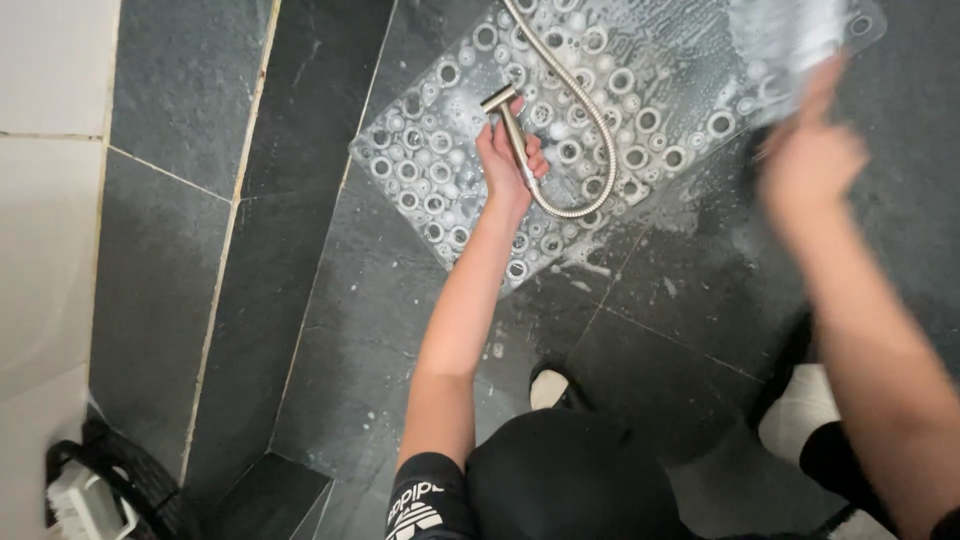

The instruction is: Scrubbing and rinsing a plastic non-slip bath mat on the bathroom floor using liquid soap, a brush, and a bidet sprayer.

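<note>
My left hand [510, 158] grips a metal hand sprayer [505, 112] whose ribbed steel hose [585, 110] loops over a clear bath mat [440, 160] with ring-shaped suction cups, lying wet on the dark stone floor. My right hand [812, 150] is blurred at the mat's far right corner, fingers up against the lifted, soapy edge of the mat [785, 35]; whether it grips it is unclear.
Dark slate floor tiles [330, 330] are wet with foam near the mat. A white tiled wall [45, 200] runs along the left. A black basket with a white brush [90, 495] sits bottom left. My feet in sandals [550, 388] stand below the mat.
</note>
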